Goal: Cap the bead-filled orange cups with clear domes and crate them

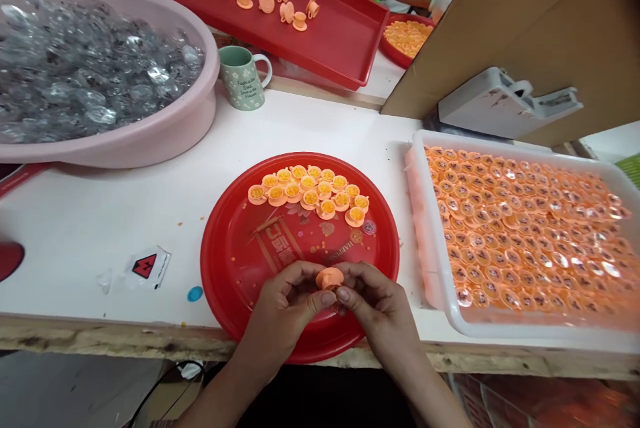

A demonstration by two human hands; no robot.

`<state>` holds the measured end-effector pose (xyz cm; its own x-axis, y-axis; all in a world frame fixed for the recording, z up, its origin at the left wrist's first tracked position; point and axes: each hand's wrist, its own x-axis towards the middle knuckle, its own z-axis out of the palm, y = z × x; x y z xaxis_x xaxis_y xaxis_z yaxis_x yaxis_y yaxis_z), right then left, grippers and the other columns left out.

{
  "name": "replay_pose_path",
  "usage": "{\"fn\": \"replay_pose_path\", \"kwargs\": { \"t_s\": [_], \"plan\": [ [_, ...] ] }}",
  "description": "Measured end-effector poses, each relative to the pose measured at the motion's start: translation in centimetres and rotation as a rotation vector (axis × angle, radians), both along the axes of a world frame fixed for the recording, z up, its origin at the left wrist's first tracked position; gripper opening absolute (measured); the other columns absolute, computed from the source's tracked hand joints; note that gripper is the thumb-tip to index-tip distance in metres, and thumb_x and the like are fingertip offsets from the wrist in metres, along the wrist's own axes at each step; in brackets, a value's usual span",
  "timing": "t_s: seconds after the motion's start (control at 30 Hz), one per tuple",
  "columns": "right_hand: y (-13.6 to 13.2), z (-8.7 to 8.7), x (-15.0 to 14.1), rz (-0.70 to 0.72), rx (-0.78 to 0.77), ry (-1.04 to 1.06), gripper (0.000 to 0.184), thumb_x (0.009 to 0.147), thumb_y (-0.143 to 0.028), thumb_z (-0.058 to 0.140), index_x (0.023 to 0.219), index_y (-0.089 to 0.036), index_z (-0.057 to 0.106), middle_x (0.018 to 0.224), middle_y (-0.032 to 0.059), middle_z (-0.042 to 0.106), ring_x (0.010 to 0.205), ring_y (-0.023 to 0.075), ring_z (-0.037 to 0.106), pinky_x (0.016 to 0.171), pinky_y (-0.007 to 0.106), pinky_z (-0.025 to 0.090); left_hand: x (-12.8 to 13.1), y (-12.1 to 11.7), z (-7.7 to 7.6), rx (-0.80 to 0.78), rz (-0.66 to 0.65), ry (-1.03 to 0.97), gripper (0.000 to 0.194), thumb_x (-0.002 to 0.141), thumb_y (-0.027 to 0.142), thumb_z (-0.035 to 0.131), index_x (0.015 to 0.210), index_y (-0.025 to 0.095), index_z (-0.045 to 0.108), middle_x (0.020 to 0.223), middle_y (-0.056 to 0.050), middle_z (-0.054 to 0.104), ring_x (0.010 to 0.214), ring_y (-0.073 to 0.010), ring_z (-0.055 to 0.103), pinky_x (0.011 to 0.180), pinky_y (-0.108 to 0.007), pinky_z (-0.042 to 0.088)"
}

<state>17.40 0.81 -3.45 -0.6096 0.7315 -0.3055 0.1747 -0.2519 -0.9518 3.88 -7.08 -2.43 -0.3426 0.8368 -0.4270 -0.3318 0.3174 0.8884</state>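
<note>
Both my hands meet over the near rim of a round red plate [235,261]. My left hand [283,311] and my right hand [377,301] pinch one small orange toy cup [329,277] between thumbs and fingertips, its base turned up. At the far side of the plate sit several more orange cups [310,191] filled with yellow, packed in rows.
A white tray [440,281] of covered orange cups lies at right. A pink basin [150,138] of clear plastic pieces stands at left, with a green mug [243,78] beside it. A tilted red tray [325,35] holds loose cups. Another person's hand [440,1] is behind a cardboard panel [525,8].
</note>
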Motion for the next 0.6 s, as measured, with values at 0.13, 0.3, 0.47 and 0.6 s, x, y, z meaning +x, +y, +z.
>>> {"fn": "replay_pose_path", "kwargs": {
  "t_s": [0.13,0.3,0.47,0.6],
  "plan": [
    [-0.8,0.0,0.4,-0.024,0.369,-0.015,0.018,0.090,-0.017,0.056,0.105,-0.025,0.063,0.092,0.0010,0.062,0.083,0.0151,0.061,0.072,0.026,0.050,0.5,-0.2,0.0,0.151,0.032,0.394,0.018,0.080,0.012,0.065,0.095,0.021,0.069,0.090,0.000,0.072,0.086,-0.0144,0.067,0.077,-0.021,0.052],
    [-1.7,0.7,0.8,-0.035,0.652,-0.010,0.031,0.091,-0.007,0.046,0.114,-0.025,0.055,0.099,0.0020,0.058,0.086,0.0137,0.058,0.074,0.026,0.048,0.7,-0.5,0.5,0.348,-0.019,0.622,0.029,0.083,0.007,0.060,0.104,0.026,0.067,0.090,0.002,0.069,0.084,-0.0108,0.064,0.077,-0.017,0.049],
    [-1.4,1.1,0.4,-0.078,0.583,0.035,0.028,0.088,-0.010,0.057,0.112,-0.025,0.056,0.094,0.0011,0.058,0.082,0.0142,0.057,0.072,0.026,0.050,1.3,-0.4,-0.7,0.279,0.095,0.072,0.020,0.087,0.018,0.063,0.104,0.029,0.064,0.095,0.002,0.068,0.089,-0.0128,0.065,0.081,-0.021,0.052],
    [-0.7,1.4,0.2,-0.051,0.638,0.022,0.030,0.087,-0.008,0.059,0.112,-0.024,0.058,0.099,0.0028,0.059,0.089,0.0154,0.058,0.076,0.027,0.051,1.6,-0.4,-1.5,0.235,0.142,-0.254,0.018,0.088,0.022,0.064,0.105,0.027,0.062,0.101,-0.001,0.068,0.097,-0.0156,0.064,0.086,-0.026,0.052]
  ]
}}
